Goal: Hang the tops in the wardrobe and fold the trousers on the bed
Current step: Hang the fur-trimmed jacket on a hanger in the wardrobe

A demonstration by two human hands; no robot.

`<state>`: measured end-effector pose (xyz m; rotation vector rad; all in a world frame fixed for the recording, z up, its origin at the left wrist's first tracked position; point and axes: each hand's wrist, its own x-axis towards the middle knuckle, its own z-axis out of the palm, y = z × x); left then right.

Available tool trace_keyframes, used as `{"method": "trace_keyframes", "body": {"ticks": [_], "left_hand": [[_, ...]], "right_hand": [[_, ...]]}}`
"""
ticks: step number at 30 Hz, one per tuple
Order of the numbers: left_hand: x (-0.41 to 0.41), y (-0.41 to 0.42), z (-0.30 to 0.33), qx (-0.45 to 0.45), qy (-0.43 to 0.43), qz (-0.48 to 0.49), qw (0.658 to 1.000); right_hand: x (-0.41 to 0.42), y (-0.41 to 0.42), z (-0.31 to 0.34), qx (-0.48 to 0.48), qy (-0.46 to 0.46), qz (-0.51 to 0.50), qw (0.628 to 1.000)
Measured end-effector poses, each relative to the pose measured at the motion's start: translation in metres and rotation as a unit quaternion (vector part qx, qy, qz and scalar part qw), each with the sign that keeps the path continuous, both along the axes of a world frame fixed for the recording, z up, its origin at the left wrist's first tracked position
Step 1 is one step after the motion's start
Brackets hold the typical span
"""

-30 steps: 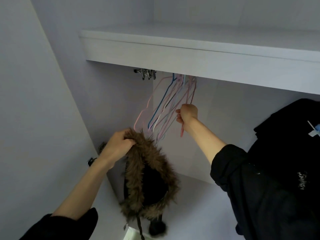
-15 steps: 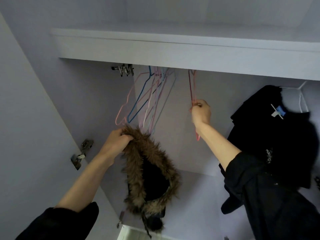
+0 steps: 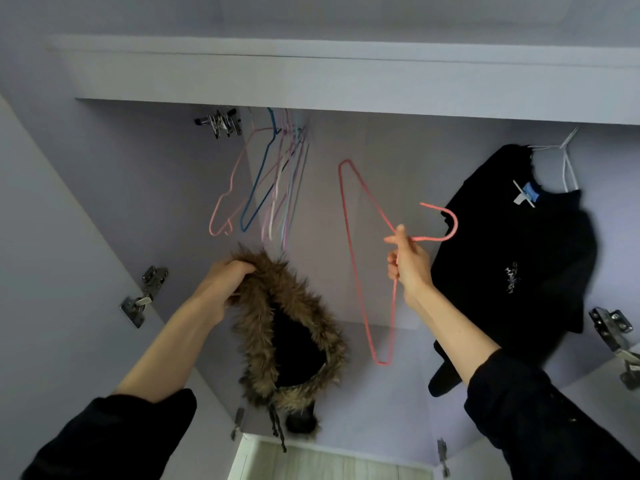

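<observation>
Gripping red hanger (image 3: 360, 258), R hand (image 3: 410, 263); L hand (image 3: 225, 284) holds fur-hooded top (image 3: 287, 327), body hidden.

Under the shelf (image 3: 311, 81), a gap lies open between the bunch of empty hangers (image 3: 270, 181) on the left and the hung black top (image 3: 519, 258) on the right. The red hanger (image 3: 356, 237), gripped by the right hand (image 3: 410, 268), crosses part of that gap.
</observation>
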<state>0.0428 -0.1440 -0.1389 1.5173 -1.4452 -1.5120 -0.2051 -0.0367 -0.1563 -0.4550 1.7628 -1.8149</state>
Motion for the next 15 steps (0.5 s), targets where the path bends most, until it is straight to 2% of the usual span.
{"method": "trace_keyframes", "body": {"ticks": [3, 5, 9, 15], "left_hand": [[0.001, -0.004, -0.009, 0.027, 0.011, 0.030, 0.999], [0.003, -0.007, -0.016, 0.031, 0.005, 0.043, 0.999], [0.008, -0.012, -0.031, -0.010, -0.053, 0.045, 0.997], [0.006, -0.011, -0.039, -0.111, -0.134, -0.006, 0.985]], "right_hand": [[-0.004, 0.008, -0.012, 0.107, 0.091, 0.014, 0.990], [-0.006, 0.018, -0.021, 0.143, 0.133, 0.038, 0.980], [-0.011, 0.035, -0.025, 0.182, 0.157, 0.058, 0.969], [-0.018, 0.060, -0.022, 0.183, 0.173, 0.040, 0.967]]}}
